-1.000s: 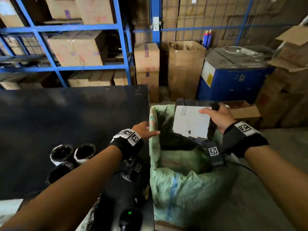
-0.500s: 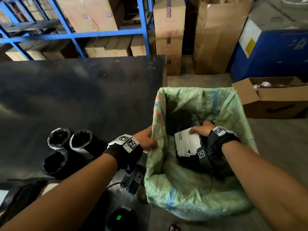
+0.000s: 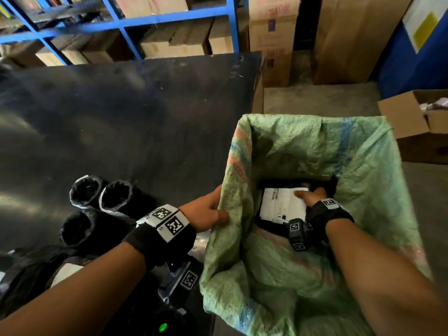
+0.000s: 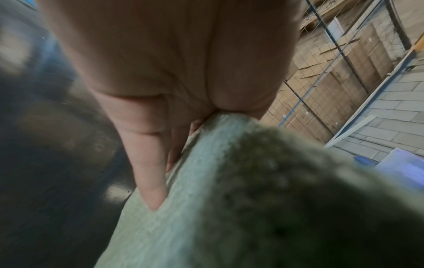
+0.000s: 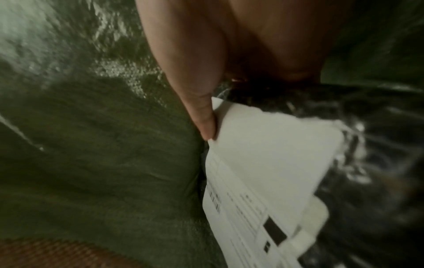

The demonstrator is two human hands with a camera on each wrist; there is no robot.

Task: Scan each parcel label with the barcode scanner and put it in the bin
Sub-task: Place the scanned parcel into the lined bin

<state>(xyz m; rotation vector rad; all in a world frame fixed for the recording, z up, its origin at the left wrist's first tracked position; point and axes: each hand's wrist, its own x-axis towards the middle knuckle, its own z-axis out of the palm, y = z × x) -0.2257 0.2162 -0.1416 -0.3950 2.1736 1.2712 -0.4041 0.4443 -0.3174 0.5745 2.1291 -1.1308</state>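
A black plastic-wrapped parcel with a white printed label (image 3: 282,206) sits low inside the green woven sack (image 3: 363,166) that serves as the bin, label facing up. The person's right hand (image 3: 309,197) reaches down into the sack and holds the parcel at its far end; in the right wrist view the thumb (image 5: 201,112) presses on the edge of the white label (image 5: 263,163) while the other fingers go out of sight under the black wrap, so the hand is closed around the package.

The left hand (image 3: 206,212) grips the sack's near-left rim, thumb inside and fingers outside, pinching the cloth; the left wrist view shows the fingers (image 4: 149,163) lying along the folded edge (image 4: 206,163).

Beside the sack stands a dark, glossy table (image 3: 121,117). On it, just left of the left wrist, lie three black rolled parcels with open ends (image 3: 101,204). A dark device with a green light (image 3: 163,327) sits at the near edge. Behind are blue shelving (image 3: 169,18) with cardboard cartons (image 3: 272,32), and an open cardboard box (image 3: 417,122) on the floor to the right.
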